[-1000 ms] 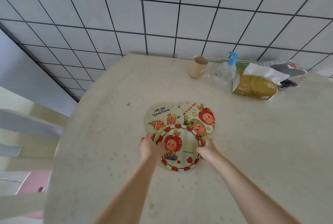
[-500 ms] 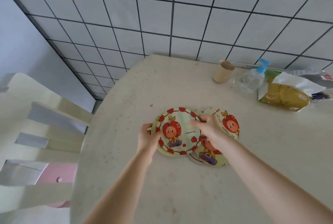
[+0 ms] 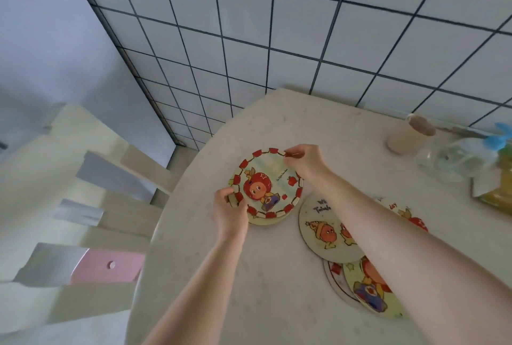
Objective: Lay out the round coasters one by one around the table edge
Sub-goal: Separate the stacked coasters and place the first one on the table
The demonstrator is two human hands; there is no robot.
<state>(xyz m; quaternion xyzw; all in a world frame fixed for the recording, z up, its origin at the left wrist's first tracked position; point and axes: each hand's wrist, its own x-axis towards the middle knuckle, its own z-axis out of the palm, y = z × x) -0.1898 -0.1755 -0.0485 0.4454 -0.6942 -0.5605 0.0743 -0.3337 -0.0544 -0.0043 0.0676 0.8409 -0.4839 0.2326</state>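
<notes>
Both hands grip a red-bordered coaster (image 3: 267,185) close to the left edge of the table (image 3: 249,303). The left hand (image 3: 230,213) pinches its near-left rim; the right hand (image 3: 304,161) pinches its far rim. Other coasters (image 3: 327,231) lie overlapped under the right forearm, nearer the middle.

The right forearm (image 3: 388,222) hides parts of three coasters; beside the paper cup (image 3: 407,134), a blurred bottle (image 3: 454,159).

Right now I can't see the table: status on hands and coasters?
Both hands, left and right, grip the red-bordered coaster near the table edge. Other coasters overlapped beside. Nothing blocking.
</notes>
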